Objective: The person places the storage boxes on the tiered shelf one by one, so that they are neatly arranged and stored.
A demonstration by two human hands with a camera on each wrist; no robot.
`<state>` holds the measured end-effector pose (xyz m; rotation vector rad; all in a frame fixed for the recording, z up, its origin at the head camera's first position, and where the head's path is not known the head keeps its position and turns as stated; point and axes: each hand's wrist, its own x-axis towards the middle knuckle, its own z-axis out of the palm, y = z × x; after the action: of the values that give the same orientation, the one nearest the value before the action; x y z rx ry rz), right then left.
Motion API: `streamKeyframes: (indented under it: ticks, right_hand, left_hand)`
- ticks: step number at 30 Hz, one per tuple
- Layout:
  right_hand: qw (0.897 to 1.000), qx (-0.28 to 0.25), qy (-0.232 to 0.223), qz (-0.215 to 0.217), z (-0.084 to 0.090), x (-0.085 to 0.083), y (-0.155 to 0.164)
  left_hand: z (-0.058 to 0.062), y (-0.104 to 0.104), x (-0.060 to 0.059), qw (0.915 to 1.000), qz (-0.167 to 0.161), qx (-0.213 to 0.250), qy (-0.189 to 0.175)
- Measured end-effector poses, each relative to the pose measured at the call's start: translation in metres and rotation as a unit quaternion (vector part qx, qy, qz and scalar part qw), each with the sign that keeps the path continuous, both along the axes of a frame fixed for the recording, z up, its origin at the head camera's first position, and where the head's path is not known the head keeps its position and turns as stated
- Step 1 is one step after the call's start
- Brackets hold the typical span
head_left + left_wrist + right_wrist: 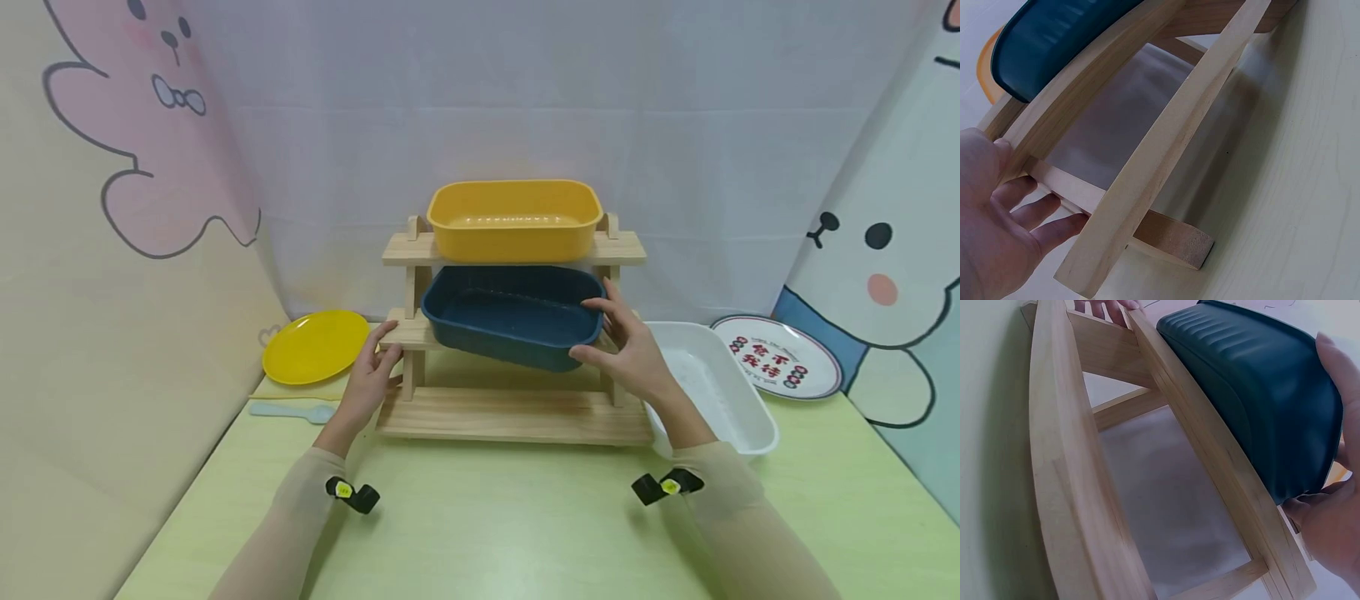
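Pale green tabletop (pixel 480 517) runs between cartoon-printed curtains, with bare room in front of the rack (pixel 517 412). At the rack's near right, the right hand (pixel 628 346) grips the right end of the blue tub (pixel 513 325), fingers over the rim and thumb under the wall; the right wrist view shows fingertips curled round that end. The left hand (pixel 371 375) rests with relaxed, nearly straight fingers (pixel 1035 209) against the left end of the middle shelf and its upright, holding nothing. The tub sits on the middle shelf, tilted, its right front corner overhanging the shelf edge and its back tucked close under the top shelf. It is dark blue, oblong with rounded corners, fine ribs across its floor and underside, and looks empty. Above it a yellow tub (pixel 514 218) stands on the top shelf. Just right of the rack lies a white tray (pixel 738 400), near the right wrist; beyond it a printed plate (pixel 786 357). Left of the rack lie a yellow plate (pixel 315 346) and a pale spoon (pixel 292 410).
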<state>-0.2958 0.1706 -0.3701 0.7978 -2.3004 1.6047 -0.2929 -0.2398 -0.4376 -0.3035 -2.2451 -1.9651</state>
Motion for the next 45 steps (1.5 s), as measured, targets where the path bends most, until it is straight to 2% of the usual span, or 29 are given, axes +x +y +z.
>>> streamKeyframes:
  ticks: [4,11,26,35,38,45]
  right_hand:
    - [1.000,-0.009,0.003,0.006,0.000,-0.003,0.000]
    - [0.998,-0.055,-0.007,0.014,-0.001,-0.003,0.003]
    - [0.998,-0.060,0.009,-0.003,-0.002,-0.007,0.002]
    - [0.995,-0.099,-0.002,0.031,-0.002,-0.008,0.006]
    - [0.995,-0.098,-0.006,0.025,0.000,-0.007,0.002]
    - [0.998,-0.057,0.008,-0.025,0.001,-0.003,-0.004]
  left_hand:
    - [0.000,-0.001,-0.001,1.0000,0.004,0.000,0.000]
    - [0.001,0.001,0.001,1.0000,0.004,-0.002,-0.002]
    - [0.001,0.002,0.001,1.0000,0.003,-0.004,-0.005]
    - [0.001,0.002,0.000,1.0000,0.006,-0.002,-0.001]
    - [0.001,0.002,0.000,1.0000,0.005,-0.004,-0.004]
    - [0.000,0.001,0.000,0.9999,0.006,-0.005,-0.007]
